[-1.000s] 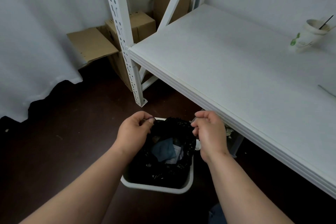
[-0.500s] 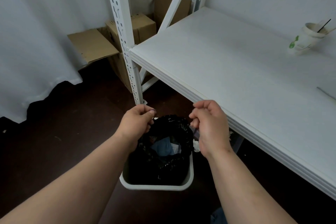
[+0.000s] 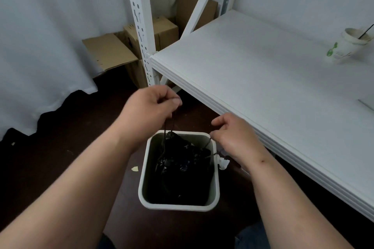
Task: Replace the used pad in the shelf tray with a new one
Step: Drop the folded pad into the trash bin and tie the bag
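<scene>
Head cam, only one view here; count first: two hands, one bin, one bag, one cup, one shelf board, and a couple of cardboard boxes back left.

The white bin (image 3: 179,204) sits on the dark floor (image 3: 60,147) near the middle, just left of the shelf's near edge; inside it there's one black trash bag (image 3: 182,170), glossy and crinkled, its top gathered up so whatever is inside is hidden; can't make out any pad from here, so can't tell where it sits.

Left hand (image 3: 149,111) is curled closed above the bin's far rim, pinching thin black drawstrings (image 3: 168,127) that run down to the bag; right hand (image 3: 234,135) is lower and to the right, fingers also curled, pinching another strand at the bin's right rim.

The white shelf (image 3: 263,79) fills the right side; a paper cup (image 3: 348,46) with a green mark stands far right on it, a dark stick poking out; the cardboard boxes (image 3: 129,50) sit behind the perforated white upright (image 3: 139,22); a small yellowish scrap (image 3: 135,168) lies on the floor left of the bin.
</scene>
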Demonstrator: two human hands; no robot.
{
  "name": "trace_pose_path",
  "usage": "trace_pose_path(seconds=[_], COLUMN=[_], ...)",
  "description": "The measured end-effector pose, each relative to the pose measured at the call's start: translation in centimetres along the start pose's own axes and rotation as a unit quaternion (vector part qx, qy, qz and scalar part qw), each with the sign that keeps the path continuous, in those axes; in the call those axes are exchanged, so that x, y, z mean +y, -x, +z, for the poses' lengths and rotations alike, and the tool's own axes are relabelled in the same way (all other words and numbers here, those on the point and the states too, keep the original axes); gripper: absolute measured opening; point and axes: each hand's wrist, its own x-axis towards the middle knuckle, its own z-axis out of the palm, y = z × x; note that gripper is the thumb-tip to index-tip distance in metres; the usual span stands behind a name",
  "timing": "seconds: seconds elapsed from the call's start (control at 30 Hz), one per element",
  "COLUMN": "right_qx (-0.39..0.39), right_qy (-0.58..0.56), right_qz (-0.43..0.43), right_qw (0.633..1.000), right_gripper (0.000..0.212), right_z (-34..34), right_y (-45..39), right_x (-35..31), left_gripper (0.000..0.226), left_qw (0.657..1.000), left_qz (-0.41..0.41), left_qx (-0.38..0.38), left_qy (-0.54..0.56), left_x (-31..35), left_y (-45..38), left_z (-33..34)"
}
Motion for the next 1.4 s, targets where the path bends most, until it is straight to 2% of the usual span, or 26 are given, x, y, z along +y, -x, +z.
trace_pose_path(seconds=[0.07, 0.17, 0.23, 0.27, 0.3, 0.33, 0.37, 0.4, 0.43, 0.47, 0.53, 0.63, 0.67, 0.7, 0.73, 0.83, 0.87, 0.9, 0.97, 1.03, 1.1, 1.17, 1.23, 1.3, 1.33, 1.4], right_qx=[0.001, -0.043, -0.093, -0.119, -0.143, -0.161, -0.177, -0.191, -0.199, -0.195, -0.172, -0.17, -0.181, -0.196, -0.197, -0.183, -0.196, -0.207, -0.194, -0.157, -0.137, -0.132, -0.132, -0.146, -0.152, -0.157], right_qy=[0.143, 0.359, 0.417, 0.416, 0.379, 0.281, 0.125, -0.043, -0.179, -0.266, -0.325, -0.376, -0.399, -0.415, -0.397, -0.242, -0.19, -0.15, -0.089, -0.06, -0.09, -0.093, -0.088, -0.1, -0.109, -0.135], right_qz=[0.0, 0.023, 0.036, 0.029, 0.015, -0.003, -0.006, -0.008, -0.016, -0.038, -0.083, -0.116, -0.12, -0.118, -0.123, -0.128, -0.147, -0.156, -0.153, -0.11, -0.099, -0.124, -0.137, -0.125, -0.119, -0.091], right_qw=[0.99, 0.932, 0.904, 0.901, 0.914, 0.946, 0.976, 0.981, 0.963, 0.943, 0.926, 0.904, 0.891, 0.881, 0.888, 0.944, 0.951, 0.954, 0.965, 0.98, 0.981, 0.979, 0.978, 0.976, 0.975, 0.974], right_gripper=[0.03, 0.016, 0.022, 0.022, 0.018, 0.016, 0.017, 0.02, 0.022, 0.023, 0.023, 0.009, 0.014, 0.023, 0.032, 0.056, 0.055, 0.046, 0.004, 0.028, 0.029, 0.028, 0.03, 0.029, 0.027, 0.024], right_z=[-1.3, -2.9, -3.1, -3.2, -3.3, -3.2, -3.2, -3.2, -3.2, -3.2, -2.9, -1.8, -1.3, -0.8, -0.3, 0.8, 1.1, 1.5, 2.3, 2.6, 2.7, 2.6, 2.6, 2.9, 3.0, 3.0], right_y=[0.0, 0.3, 0.7, 0.9, 1.1, 1.3, 1.9, 2.3, 2.6, 2.6, 2.4, 2.2, 2.0, 2.1, 1.8, 1.2, 1.1, 1.2, 1.2, 1.1, 0.9, 0.5, 0.1, -0.3, -0.4, -0.4], right_x=[-0.8, -1.6, -2.0, -2.1, -2.5, -2.8, -3.3, -3.9, -4.3, -4.4, -4.5, -4.2, -3.8, -3.6, -3.1, -2.5, -2.4, -2.6, -3.2, -3.5, -3.4, -3.1, -2.8, -2.7, -2.8, -2.8], left_gripper=[0.012, 0.012, 0.013, 0.013, 0.013, 0.013, 0.012, 0.012, 0.012, 0.012, 0.011, 0.012, 0.012, 0.012, 0.013, 0.014, 0.014, 0.014, 0.013, 0.013, 0.02, 0.035, 0.04, 0.031, 0.024, 0.007], left_qw=[0.997, 0.987, 0.981, 0.978, 0.975, 0.972, 0.969, 0.964, 0.96, 0.955, 0.948, 0.937, 0.935, 0.933, 0.931, 0.93, 0.932, 0.936, 0.95, 0.964, 0.984, 0.995, 0.989, 0.972, 0.968, 0.975], left_qz=[0.038, 0.064, 0.074, 0.082, 0.089, 0.095, 0.101, 0.107, 0.115, 0.125, 0.143, 0.165, 0.169, 0.17, 0.169, 0.165, 0.162, 0.157, 0.141, 0.123, 0.088, 0.039, 0.023, 0.043, 0.049, 0.036], left_qx=[0.022, 0.049, 0.063, 0.067, 0.068, 0.064, 0.056, 0.043, 0.026, 0.008, -0.023, -0.048, -0.051, -0.053, -0.053, -0.043, -0.044, -0.05, -0.083, -0.106, -0.094, -0.083, -0.116, -0.147, -0.139, -0.103], left_qy=[-0.067, -0.137, -0.168, -0.179, -0.19, -0.204, -0.22, -0.238, -0.255, -0.268, -0.285, -0.303, -0.308, -0.314, -0.32, -0.325, -0.321, -0.312, -0.267, -0.21, -0.122, -0.045, -0.088, -0.176, -0.205, -0.196], left_x=[1.2, 1.5, 1.4, 1.3, 1.3, 1.3, 1.4, 1.6, 1.8, 2.0, 2.6, 3.2, 3.3, 3.4, 3.5, 4.0, 4.2, 4.4, 4.6, 4.2, 3.4, 1.9, 0.3, -1.1, -1.7, -2.5], left_y=[-0.2, -0.1, 0.1, 0.2, 0.1, 0.1, 0.1, 0.2, 0.3, 0.5, 0.9, 1.4, 1.5, 1.6, 1.6, 1.6, 1.5, 1.4, 1.2, 1.0, 0.6, 0.2, 0.0, 0.2, 0.3, 0.4], left_z=[-1.3, -2.0, -1.7, -1.5, -1.4, -1.3, -1.1, -1.0, -0.9, -0.8, -0.6, -0.6, -0.7, -0.8, -1.0, -1.1, -0.9, -0.6, 0.5, 1.3, 1.2, 0.7, 0.7, 1.4, 1.7, 1.9])
